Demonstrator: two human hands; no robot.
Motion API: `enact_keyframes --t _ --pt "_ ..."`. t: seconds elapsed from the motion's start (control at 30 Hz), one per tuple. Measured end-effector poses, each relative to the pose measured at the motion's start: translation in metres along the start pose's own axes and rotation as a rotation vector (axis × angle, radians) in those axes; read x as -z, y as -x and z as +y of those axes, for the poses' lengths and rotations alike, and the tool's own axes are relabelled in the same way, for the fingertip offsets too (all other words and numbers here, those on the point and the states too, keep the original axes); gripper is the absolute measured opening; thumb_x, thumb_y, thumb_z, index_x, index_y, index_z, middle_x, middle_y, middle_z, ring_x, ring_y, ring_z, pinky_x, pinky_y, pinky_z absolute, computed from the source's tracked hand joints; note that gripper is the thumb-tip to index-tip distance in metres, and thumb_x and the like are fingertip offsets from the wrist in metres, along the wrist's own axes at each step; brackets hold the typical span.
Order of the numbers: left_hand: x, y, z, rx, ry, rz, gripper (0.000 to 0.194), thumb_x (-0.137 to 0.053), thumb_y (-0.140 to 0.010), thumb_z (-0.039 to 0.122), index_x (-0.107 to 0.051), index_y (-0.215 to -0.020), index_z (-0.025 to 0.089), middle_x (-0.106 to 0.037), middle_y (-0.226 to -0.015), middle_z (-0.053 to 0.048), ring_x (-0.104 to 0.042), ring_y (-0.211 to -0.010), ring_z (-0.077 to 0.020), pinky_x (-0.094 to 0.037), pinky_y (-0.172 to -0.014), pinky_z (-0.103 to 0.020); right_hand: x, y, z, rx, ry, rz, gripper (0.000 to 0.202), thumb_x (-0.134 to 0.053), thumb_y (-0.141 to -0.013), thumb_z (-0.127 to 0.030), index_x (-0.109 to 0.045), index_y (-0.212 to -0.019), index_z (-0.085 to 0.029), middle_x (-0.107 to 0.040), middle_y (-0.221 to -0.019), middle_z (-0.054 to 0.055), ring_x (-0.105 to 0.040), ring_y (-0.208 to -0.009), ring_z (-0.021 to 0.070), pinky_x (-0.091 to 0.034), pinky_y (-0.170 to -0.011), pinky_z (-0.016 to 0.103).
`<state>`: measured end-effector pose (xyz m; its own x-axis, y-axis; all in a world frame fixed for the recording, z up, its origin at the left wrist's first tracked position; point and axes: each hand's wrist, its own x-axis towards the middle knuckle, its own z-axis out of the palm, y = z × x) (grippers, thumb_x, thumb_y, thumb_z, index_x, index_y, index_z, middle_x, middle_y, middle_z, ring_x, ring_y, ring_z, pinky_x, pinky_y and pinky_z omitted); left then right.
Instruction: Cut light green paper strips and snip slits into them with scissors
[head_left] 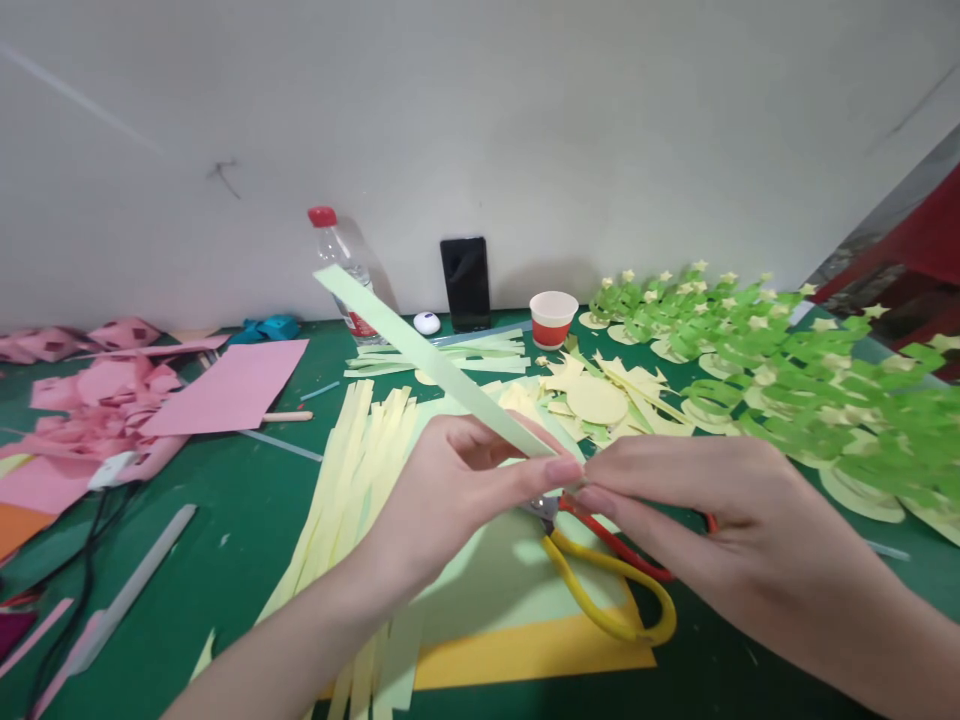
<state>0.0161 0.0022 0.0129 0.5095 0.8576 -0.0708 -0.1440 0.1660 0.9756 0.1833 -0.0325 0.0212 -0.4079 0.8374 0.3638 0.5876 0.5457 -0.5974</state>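
Note:
My left hand (457, 490) and my right hand (705, 510) meet at the middle, both pinching the near end of a long pale green paper strip (420, 355) that rises up and to the left. Under the hands lie yellow-handled scissors (607, 590) on a pale green sheet (495, 580) over a yellow sheet (540, 650). A pile of pale yellow strips (352, 470) lies left of my left hand.
Several green paper trees with yellow stars (795, 380) crowd the right side. Yellow offcuts (600, 395), a paper cup (553, 318), a phone (465, 283) and a water bottle (339, 265) stand at the back. Pink paper (225, 385) and a ruler (127, 590) lie left on the green mat.

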Motion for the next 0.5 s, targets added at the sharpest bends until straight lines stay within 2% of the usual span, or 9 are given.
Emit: enact_keyframes --t 0.13,0.33,0.43,0.5 --pt "0.007 0.001 0.006 -0.032 -0.030 0.063 0.010 -0.072 -0.068 0.019 -0.070 -0.058 0.021 -0.069 -0.065 0.002 -0.061 -0.064 -0.0129 -0.048 -0.061 -0.023 0.003 0.004 -0.004 0.008 0.021 0.007 0.031 -0.044 -0.083 -0.011 -0.056 -0.055 -0.016 -0.055 -0.049 -0.001 -0.046 -0.044 0.0082 -0.036 -0.043 0.019" --pt "0.022 -0.002 0.016 -0.181 -0.017 0.201 0.011 -0.074 -0.067 0.016 -0.071 -0.057 0.021 -0.064 -0.056 0.005 -0.060 -0.063 -0.0089 -0.048 -0.064 -0.019 0.010 0.006 -0.001 -0.014 0.013 -0.004 0.031 -0.045 -0.084 -0.012 -0.055 -0.055 -0.017 -0.063 -0.055 -0.001 -0.054 -0.048 0.0089 -0.040 -0.047 0.018" --pt "0.032 -0.002 0.027 -0.302 -0.034 0.292 0.013 -0.071 -0.073 0.018 -0.069 -0.060 0.022 -0.065 -0.059 0.007 -0.060 -0.065 -0.0074 -0.048 -0.067 -0.019 0.017 0.007 0.004 -0.002 0.067 -0.037 0.030 -0.044 -0.082 -0.012 -0.056 -0.054 -0.017 -0.064 -0.056 0.000 -0.056 -0.049 0.0104 -0.041 -0.045 0.018" --pt "0.038 0.001 0.035 -0.351 -0.153 0.321 0.014 -0.065 -0.079 0.022 -0.068 -0.065 0.022 -0.065 -0.061 0.005 -0.061 -0.069 -0.0095 -0.049 -0.071 -0.024 0.018 0.007 0.007 -0.030 0.118 0.014 0.027 -0.047 -0.080 -0.015 -0.058 -0.055 -0.018 -0.064 -0.057 0.000 -0.057 -0.048 0.0113 -0.042 -0.045 0.019"
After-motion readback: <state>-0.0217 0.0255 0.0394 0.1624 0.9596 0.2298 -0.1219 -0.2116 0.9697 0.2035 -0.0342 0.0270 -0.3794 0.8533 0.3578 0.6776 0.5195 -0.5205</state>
